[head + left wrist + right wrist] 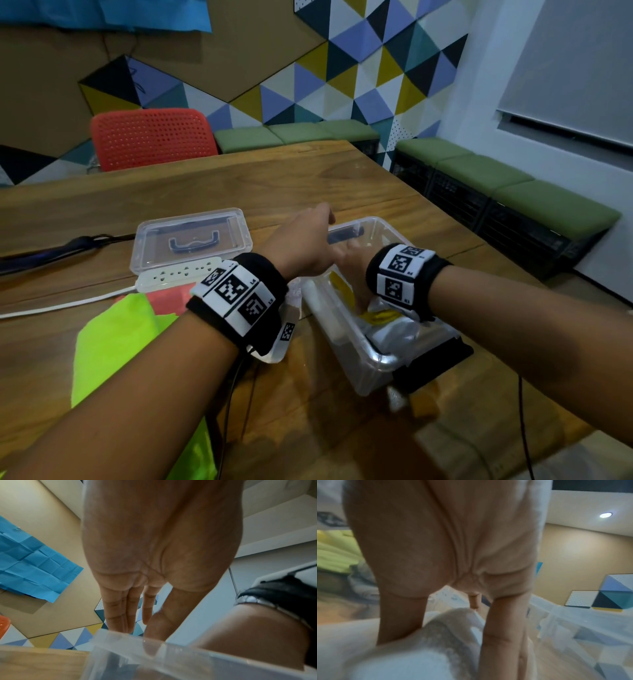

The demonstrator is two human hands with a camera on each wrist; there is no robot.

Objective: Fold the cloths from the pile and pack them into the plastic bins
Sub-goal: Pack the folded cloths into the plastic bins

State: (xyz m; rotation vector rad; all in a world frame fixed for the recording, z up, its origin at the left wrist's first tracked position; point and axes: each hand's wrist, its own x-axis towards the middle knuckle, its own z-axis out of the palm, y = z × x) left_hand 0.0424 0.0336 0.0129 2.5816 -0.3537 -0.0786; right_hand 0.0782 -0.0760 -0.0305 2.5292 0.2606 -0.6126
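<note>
So we've got both hands at the clear plastic bin sitting on the wooden worktop. Our right hand is down inside it, fingers long and straight, pressing on the white cloth with yellow print that's packed in there. It looks folded, though the wrist view is pretty blurry. Our left hand reaches across just above the bin's far end, fingers straight and close together, holding nothing as far as we can tell. The rest of the pile, a neon green cloth over a pink one, lies to the left. Behind it sits a second bin with its lid on, next to a white power strip.
</note>
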